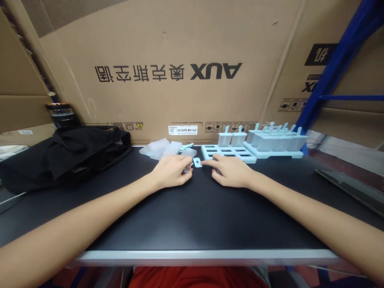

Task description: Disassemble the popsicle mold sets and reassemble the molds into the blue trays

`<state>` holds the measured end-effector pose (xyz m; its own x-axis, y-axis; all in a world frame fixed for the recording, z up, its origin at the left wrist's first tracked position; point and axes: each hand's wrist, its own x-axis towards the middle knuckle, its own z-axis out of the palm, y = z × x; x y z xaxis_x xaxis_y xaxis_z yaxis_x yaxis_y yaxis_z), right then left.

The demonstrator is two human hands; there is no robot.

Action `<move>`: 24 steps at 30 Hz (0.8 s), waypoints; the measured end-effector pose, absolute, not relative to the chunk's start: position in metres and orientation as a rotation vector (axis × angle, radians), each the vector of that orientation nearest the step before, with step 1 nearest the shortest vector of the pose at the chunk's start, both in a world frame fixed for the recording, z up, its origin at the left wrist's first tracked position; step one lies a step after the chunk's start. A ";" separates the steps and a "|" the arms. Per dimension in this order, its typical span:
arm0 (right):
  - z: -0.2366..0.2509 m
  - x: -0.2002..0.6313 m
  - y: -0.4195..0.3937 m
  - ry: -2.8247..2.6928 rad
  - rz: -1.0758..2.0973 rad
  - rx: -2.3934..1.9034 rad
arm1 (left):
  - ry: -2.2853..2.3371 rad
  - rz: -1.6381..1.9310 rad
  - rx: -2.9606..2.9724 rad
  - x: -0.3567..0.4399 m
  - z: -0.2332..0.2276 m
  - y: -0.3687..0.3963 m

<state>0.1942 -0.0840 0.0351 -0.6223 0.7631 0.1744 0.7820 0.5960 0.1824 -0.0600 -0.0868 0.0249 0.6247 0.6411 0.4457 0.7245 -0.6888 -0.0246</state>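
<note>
- A black cylinder with a copper-coloured band [61, 113] stands at the far left, against the cardboard.
- Just in front of it a black bag [64, 157] lies slumped on the black table [192, 216].
- A big cardboard box [168, 68] printed with "AUX" upside down forms the backdrop along the table's far edge.
- Clear plastic mould cups [160, 149] lie loose on their sides near the box, just beyond the left hand.
- The left hand [172, 171] rests palm down on the table, fingers curled loosely inward; its fingertips sit at the left edge of a small pale blue lid piece [197, 162], and whether they pinch it I cannot tell.
- That lid piece lies flat on the table between the two hands, just in front of the empty tray.
- The right hand [231, 171] rests on the table with the index finger stretched out, its tip touching the right edge of the lid piece; the other fingers are bent under.
- A pale blue empty tray [228, 153] with open slots sits just behind the right hand, two filled moulds standing at its far end.
- To its right a full mould set [277, 141] stands with sticks upright.
- A blue rack post [333, 68] rises at the right.
</note>
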 end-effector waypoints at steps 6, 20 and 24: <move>0.035 0.197 -0.081 -2.765 -0.332 -1.227 | -1.146 -0.493 -2.782 -0.058 0.022 -0.085; 0.048 0.201 -0.078 -2.816 -0.208 -0.908 | -1.014 -0.720 -2.626 -0.067 0.055 -0.049; 0.050 0.201 -0.078 -2.851 -0.343 -0.859 | -1.240 -0.739 -2.594 -0.071 0.090 0.015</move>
